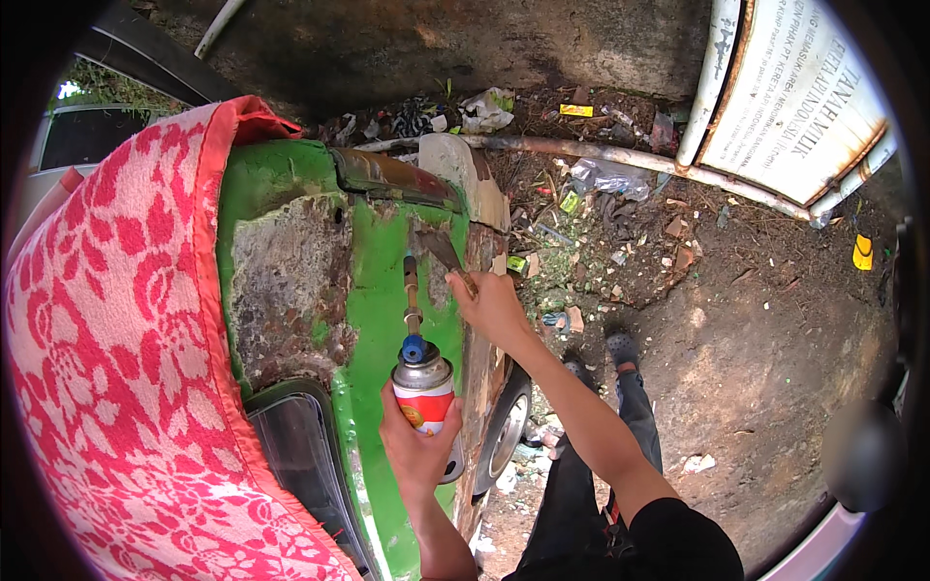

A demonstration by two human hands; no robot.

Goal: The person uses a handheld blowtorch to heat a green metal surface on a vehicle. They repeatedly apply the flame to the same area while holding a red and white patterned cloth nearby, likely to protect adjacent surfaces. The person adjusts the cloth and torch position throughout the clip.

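Observation:
My left hand (418, 445) is wrapped round a gas canister (424, 395) with a red and white label. A blowtorch head (413, 315) with a blue knob is fitted on top, and its nozzle points at the green car body (376, 290). No flame can be made out clearly. In my right hand (492, 308) is a paint scraper (442, 250), its blade lying against or just over a greyish patch of the panel. Left of the torch, a wide area of the panel (286, 261) shows bare, mottled grey and brown.
A red and pink patterned blanket (126, 290) drapes over the car at left, beside a side window (305, 445). The wheel (506, 431) is next to my legs. Litter and paint chips cover the ground (620, 261). A rusty white pipe (581, 150) and a signboard (794, 97) stand beyond.

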